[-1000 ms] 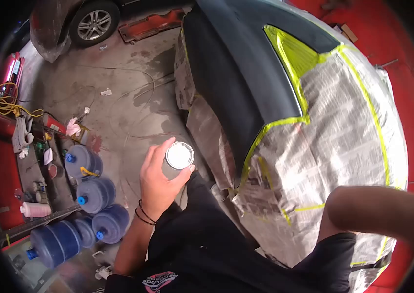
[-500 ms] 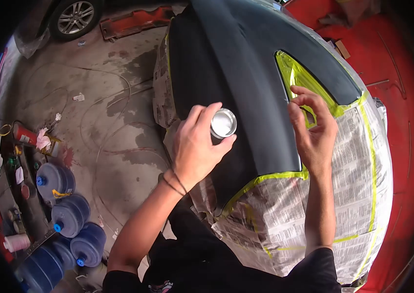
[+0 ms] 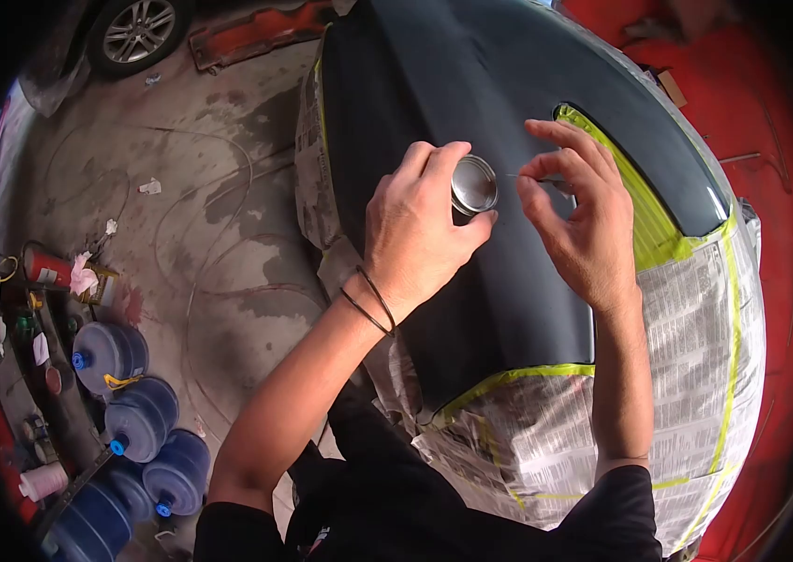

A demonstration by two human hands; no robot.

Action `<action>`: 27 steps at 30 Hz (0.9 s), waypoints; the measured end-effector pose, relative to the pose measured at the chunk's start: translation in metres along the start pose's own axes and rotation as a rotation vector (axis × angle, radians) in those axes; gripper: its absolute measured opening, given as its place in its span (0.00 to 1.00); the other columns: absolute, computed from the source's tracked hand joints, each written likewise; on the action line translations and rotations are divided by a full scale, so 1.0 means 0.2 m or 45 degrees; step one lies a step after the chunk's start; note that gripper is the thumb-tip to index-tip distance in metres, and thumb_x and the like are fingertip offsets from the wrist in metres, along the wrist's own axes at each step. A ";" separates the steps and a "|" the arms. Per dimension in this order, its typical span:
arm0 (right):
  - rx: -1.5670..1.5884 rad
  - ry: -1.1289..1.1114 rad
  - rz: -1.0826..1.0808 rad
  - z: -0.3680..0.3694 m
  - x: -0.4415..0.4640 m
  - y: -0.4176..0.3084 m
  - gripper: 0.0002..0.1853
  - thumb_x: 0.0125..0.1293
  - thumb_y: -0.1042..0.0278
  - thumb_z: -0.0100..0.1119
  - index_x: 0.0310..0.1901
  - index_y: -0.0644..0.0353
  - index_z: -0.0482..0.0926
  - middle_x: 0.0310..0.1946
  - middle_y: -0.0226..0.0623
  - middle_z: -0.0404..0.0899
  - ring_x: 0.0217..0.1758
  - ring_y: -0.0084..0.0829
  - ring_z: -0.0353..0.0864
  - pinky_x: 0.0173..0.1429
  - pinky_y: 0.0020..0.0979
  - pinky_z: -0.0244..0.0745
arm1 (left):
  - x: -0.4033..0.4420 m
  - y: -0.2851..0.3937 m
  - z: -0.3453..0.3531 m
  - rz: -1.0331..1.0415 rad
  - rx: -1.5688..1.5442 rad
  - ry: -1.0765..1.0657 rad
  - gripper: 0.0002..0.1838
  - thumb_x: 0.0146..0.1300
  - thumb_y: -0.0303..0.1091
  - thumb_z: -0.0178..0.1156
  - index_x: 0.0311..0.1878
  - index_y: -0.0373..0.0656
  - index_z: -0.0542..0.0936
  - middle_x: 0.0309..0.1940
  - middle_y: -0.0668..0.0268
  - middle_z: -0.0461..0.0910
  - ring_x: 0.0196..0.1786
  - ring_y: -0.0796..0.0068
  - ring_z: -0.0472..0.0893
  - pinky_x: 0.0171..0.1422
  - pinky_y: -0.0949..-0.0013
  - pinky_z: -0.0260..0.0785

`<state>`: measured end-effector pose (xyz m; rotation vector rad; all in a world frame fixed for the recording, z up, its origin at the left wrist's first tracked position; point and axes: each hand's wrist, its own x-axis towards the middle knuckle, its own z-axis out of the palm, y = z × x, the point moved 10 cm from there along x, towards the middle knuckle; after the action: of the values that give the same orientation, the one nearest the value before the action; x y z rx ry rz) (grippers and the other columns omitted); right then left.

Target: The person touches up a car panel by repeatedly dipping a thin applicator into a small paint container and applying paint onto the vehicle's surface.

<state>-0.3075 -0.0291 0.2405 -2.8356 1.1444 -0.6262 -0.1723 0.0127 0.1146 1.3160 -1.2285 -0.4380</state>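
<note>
My left hand (image 3: 425,211) is wrapped round the side of a small round metal can (image 3: 475,184). Its shiny circular end faces up toward me, and the fingers and palm hide most of its body. Just to the right, my right hand (image 3: 588,206) has thumb and index finger pinched together, the other fingers loosely raised. A very thin line juts from that pinch toward the can; it is too fine to name. Both hands are above a dark grey car panel (image 3: 453,112), apart from its surface.
Newspaper masking (image 3: 668,347) and yellow-green tape (image 3: 732,375) border the panel. Large blue water bottles (image 3: 141,419) stand at lower left. A hose (image 3: 190,309) snakes over the concrete floor. Behind are a car wheel (image 3: 139,33) and a red part (image 3: 247,37).
Both hands have moved up in view, the left one also rightward with the can. My right hand has come closer to the can, its thumb and index finger still pinched. The view has shifted slightly.
</note>
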 end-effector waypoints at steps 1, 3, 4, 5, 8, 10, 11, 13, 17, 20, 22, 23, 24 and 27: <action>-0.007 -0.025 0.002 0.01 0.01 0.00 0.05 0.74 0.72 0.78 0.48 0.59 0.92 0.76 0.40 0.89 0.84 0.49 0.83 0.71 0.45 0.92 | 0.01 0.00 0.00 0.001 -0.007 -0.004 0.37 0.61 0.33 0.89 0.74 0.41 0.86 0.60 0.54 0.88 0.58 0.47 0.93 0.63 0.50 0.87; -0.090 -0.067 -0.074 0.05 0.03 -0.02 0.05 0.73 0.72 0.78 0.47 0.59 0.92 0.77 0.39 0.89 0.87 0.51 0.81 0.76 0.48 0.89 | 0.01 -0.01 0.01 0.030 -0.003 0.014 0.37 0.61 0.33 0.88 0.74 0.41 0.86 0.60 0.54 0.88 0.57 0.48 0.93 0.62 0.51 0.87; -0.130 -0.088 -0.112 0.06 0.03 -0.03 0.05 0.73 0.71 0.78 0.46 0.60 0.92 0.77 0.39 0.89 0.88 0.52 0.79 0.79 0.50 0.87 | 0.01 -0.01 0.01 0.044 -0.001 0.022 0.37 0.61 0.33 0.88 0.74 0.41 0.86 0.59 0.54 0.88 0.57 0.48 0.93 0.62 0.51 0.88; -0.149 -0.098 -0.122 0.08 0.04 -0.03 0.05 0.73 0.71 0.78 0.46 0.60 0.92 0.77 0.39 0.89 0.88 0.52 0.79 0.80 0.51 0.86 | 0.01 -0.01 0.01 0.039 -0.003 0.017 0.37 0.61 0.33 0.88 0.74 0.41 0.86 0.59 0.54 0.88 0.57 0.48 0.93 0.62 0.51 0.88; -0.170 -0.123 -0.127 0.12 0.04 -0.02 0.05 0.73 0.71 0.78 0.45 0.59 0.92 0.76 0.38 0.89 0.89 0.53 0.79 0.83 0.52 0.84 | 0.02 -0.01 0.01 0.035 -0.002 0.010 0.37 0.61 0.33 0.88 0.74 0.41 0.86 0.59 0.54 0.88 0.57 0.49 0.93 0.61 0.52 0.88; -0.137 -0.142 -0.094 0.14 0.05 0.01 0.04 0.73 0.71 0.77 0.45 0.59 0.92 0.76 0.38 0.89 0.89 0.54 0.78 0.83 0.51 0.84 | 0.02 -0.02 0.01 0.039 0.009 0.015 0.37 0.62 0.33 0.88 0.74 0.41 0.86 0.59 0.54 0.88 0.56 0.49 0.93 0.60 0.52 0.88; -0.141 -0.142 -0.096 0.14 0.05 0.01 0.04 0.73 0.71 0.77 0.45 0.59 0.92 0.76 0.38 0.89 0.89 0.54 0.78 0.83 0.51 0.84 | 0.02 -0.02 0.01 0.050 0.008 0.025 0.37 0.62 0.33 0.88 0.74 0.41 0.86 0.59 0.54 0.88 0.56 0.49 0.93 0.60 0.52 0.88; -0.150 -0.142 -0.100 0.15 0.05 0.01 0.04 0.73 0.71 0.77 0.45 0.59 0.92 0.76 0.39 0.89 0.89 0.54 0.78 0.82 0.51 0.85 | 0.02 -0.03 0.00 0.072 0.003 0.045 0.36 0.62 0.34 0.88 0.74 0.41 0.86 0.58 0.54 0.88 0.55 0.49 0.93 0.60 0.51 0.88; -0.073 -0.141 -0.050 0.11 0.06 -0.01 0.04 0.72 0.71 0.77 0.45 0.59 0.92 0.76 0.39 0.90 0.88 0.54 0.79 0.81 0.51 0.86 | 0.01 -0.04 -0.01 0.039 0.012 0.044 0.36 0.63 0.34 0.88 0.73 0.41 0.86 0.58 0.54 0.88 0.56 0.49 0.93 0.60 0.51 0.88; -0.084 -0.145 -0.085 0.13 0.05 -0.02 0.04 0.72 0.72 0.78 0.44 0.59 0.92 0.75 0.38 0.90 0.87 0.53 0.80 0.76 0.48 0.89 | 0.01 -0.03 0.00 0.021 0.015 0.024 0.36 0.63 0.34 0.88 0.73 0.41 0.86 0.59 0.54 0.88 0.56 0.48 0.93 0.61 0.51 0.88; -0.158 -0.115 -0.153 0.12 0.05 -0.06 0.04 0.71 0.73 0.78 0.44 0.59 0.92 0.73 0.37 0.91 0.87 0.52 0.82 0.72 0.45 0.92 | 0.00 -0.03 -0.01 0.030 0.023 0.033 0.36 0.62 0.34 0.88 0.73 0.41 0.86 0.59 0.54 0.87 0.57 0.48 0.93 0.61 0.50 0.88; -0.134 -0.074 -0.130 0.09 0.05 -0.06 0.04 0.71 0.74 0.78 0.44 0.59 0.92 0.73 0.37 0.91 0.85 0.51 0.83 0.70 0.44 0.92 | 0.00 -0.04 -0.02 0.028 0.016 0.044 0.36 0.62 0.34 0.88 0.73 0.40 0.86 0.59 0.54 0.88 0.57 0.47 0.93 0.62 0.50 0.87; -0.112 -0.033 -0.107 0.06 0.05 -0.05 0.04 0.70 0.75 0.78 0.44 0.59 0.91 0.72 0.37 0.92 0.83 0.50 0.84 0.68 0.42 0.93 | -0.01 -0.05 -0.03 0.025 0.006 0.058 0.37 0.62 0.34 0.88 0.74 0.40 0.86 0.59 0.54 0.88 0.57 0.47 0.93 0.62 0.49 0.87; -0.068 0.025 -0.086 0.00 0.01 -0.05 0.08 0.70 0.76 0.79 0.48 0.56 0.90 0.65 0.35 0.95 0.70 0.41 0.92 0.61 0.37 0.92 | -0.04 -0.10 -0.03 -0.034 -0.005 0.067 0.37 0.61 0.33 0.88 0.73 0.40 0.86 0.58 0.53 0.88 0.58 0.45 0.93 0.63 0.49 0.87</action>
<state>-0.2992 -0.0239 0.2433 -2.9308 1.0885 -0.6374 -0.1617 0.0167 0.0945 1.3338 -1.1670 -0.4219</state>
